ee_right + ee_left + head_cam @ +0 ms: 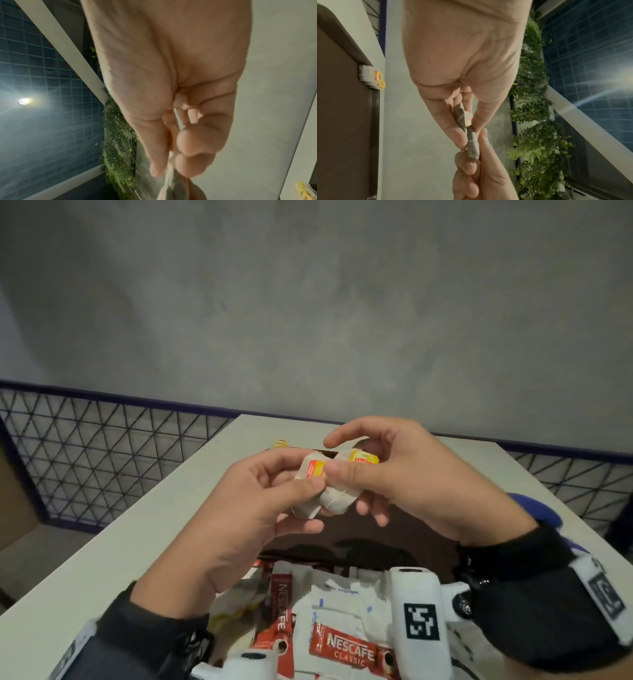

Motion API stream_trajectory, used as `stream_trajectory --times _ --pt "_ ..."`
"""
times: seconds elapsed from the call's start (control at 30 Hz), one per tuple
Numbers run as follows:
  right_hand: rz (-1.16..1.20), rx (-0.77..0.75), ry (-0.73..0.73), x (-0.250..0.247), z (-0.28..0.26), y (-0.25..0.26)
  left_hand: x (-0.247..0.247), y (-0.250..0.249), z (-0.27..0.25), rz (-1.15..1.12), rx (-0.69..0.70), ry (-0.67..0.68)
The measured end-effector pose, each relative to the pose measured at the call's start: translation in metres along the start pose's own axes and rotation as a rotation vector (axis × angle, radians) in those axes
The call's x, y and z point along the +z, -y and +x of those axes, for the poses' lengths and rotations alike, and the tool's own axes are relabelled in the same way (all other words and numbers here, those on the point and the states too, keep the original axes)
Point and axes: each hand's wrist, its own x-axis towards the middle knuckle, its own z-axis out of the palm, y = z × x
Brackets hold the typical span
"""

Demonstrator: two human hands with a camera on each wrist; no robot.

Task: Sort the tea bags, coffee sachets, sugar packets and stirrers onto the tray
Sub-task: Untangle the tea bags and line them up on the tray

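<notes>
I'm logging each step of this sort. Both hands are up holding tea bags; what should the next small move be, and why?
Probably pull the two tea bags apart. The left hand pinches one tea bag, the right hand pinches another, and the two touch in mid-air above the brown tray. Once separate, each could go down beside the tea bags at the tray's far edge.

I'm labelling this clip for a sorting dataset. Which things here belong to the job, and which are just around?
Job:
tea bags, held by left hand and right hand
tray
coffee sachets
white packets
tea bags at tray edge

Just around:
table
mesh fence
wall
plants
</notes>
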Motion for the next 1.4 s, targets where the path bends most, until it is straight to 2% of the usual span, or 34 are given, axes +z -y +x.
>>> stream_trajectory --times 0.1,0.3,0.67,0.83,0.97,1.07,1.27,1.4 --pt "0.087 0.024 -0.014 0.001 0.001 0.001 -0.004 0.000 0.000 -0.029 0.035 -0.089" --pt "0.065 0.016 0.016 -0.003 0.004 -0.004 -0.008 0.008 0.002 -0.040 0.044 -0.259" --pt "-0.103 -0.050 -0.171 -0.001 0.012 -0.013 -0.007 0.014 0.000 -0.012 0.087 -0.205" --pt "-0.017 -0.078 -0.181 -0.001 0.014 -0.012 -0.006 0.016 0.000 -0.031 0.049 -0.193" --pt "0.087 -0.096 -0.207 -0.005 0.012 -0.006 -0.006 0.014 0.000 -0.083 0.009 -0.229" --pt "0.077 -0.127 -0.208 -0.007 0.007 0.002 -0.008 0.013 0.001 -0.108 0.001 -0.273" --pt "-0.099 -0.217 -0.229 -0.005 0.003 0.009 -0.011 0.009 0.000 -0.232 0.004 -0.288" --pt "-0.180 -0.182 -0.218 0.002 0.008 0.004 -0.011 0.009 0.000 -0.270 0.000 -0.257"
